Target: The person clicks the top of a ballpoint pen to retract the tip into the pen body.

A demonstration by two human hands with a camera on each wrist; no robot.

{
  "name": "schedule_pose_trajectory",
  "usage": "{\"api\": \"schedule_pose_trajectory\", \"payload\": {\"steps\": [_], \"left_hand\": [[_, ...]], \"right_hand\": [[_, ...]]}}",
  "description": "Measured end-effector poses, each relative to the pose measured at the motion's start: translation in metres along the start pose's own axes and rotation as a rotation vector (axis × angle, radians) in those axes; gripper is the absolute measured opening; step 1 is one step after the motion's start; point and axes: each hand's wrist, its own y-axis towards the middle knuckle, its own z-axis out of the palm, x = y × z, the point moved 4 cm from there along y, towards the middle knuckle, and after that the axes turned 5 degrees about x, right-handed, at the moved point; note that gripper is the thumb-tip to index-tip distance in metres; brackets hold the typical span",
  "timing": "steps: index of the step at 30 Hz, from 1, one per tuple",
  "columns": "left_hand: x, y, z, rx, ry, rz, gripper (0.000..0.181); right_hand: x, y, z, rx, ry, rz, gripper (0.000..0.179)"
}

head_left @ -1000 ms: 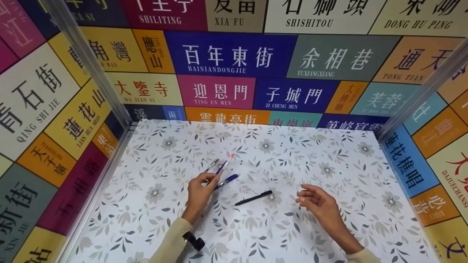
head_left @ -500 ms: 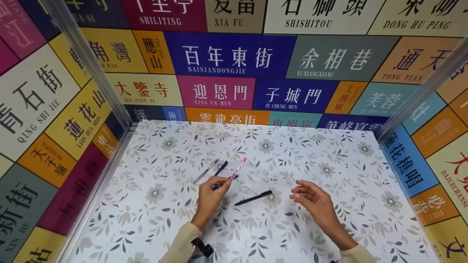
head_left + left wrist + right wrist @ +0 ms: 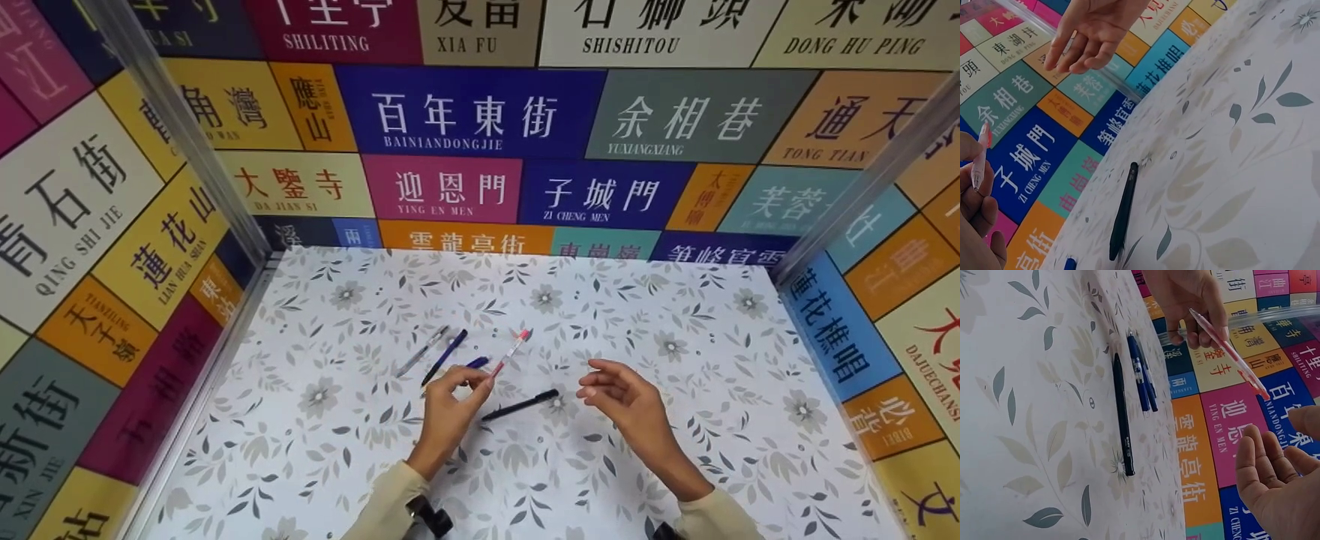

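Observation:
In the head view my left hand [image 3: 452, 409] pinches a clear pen with red ends [image 3: 511, 352] between thumb and fingers. The red pen is held above the table, tilted up toward the far right. Facing it, my right hand [image 3: 628, 409] hovers with loosely bent fingers and nothing in its grasp. A black pen [image 3: 521, 405] lies on the table between the hands, close to the left one. Just beyond the left hand lies a blue pen [image 3: 477, 363], partly hidden by its fingers. The right wrist view shows the red pen [image 3: 1233, 357] slanting toward my right palm [image 3: 1278, 489].
A dark blue pen [image 3: 445, 355] and a clear grey pen [image 3: 421, 351] lie side by side, left of the left hand. The white tabletop [image 3: 645, 300] has a leaf and flower print. Panels with coloured street-name blocks [image 3: 472, 112] enclose its back and sides.
My left hand has moved right with the red pen, away from the dark blue and clear grey pens. My right hand has come left, so the hands are nearer each other.

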Motion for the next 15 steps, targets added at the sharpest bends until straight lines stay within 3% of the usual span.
{"api": "schedule_pose_trajectory", "payload": {"steps": [15], "left_hand": [[-0.008, 0.0, 0.015, 0.024, -0.003, 0.015, 0.009]], "right_hand": [[0.008, 0.01, 0.015, 0.013, 0.03, -0.026, 0.043]]}}
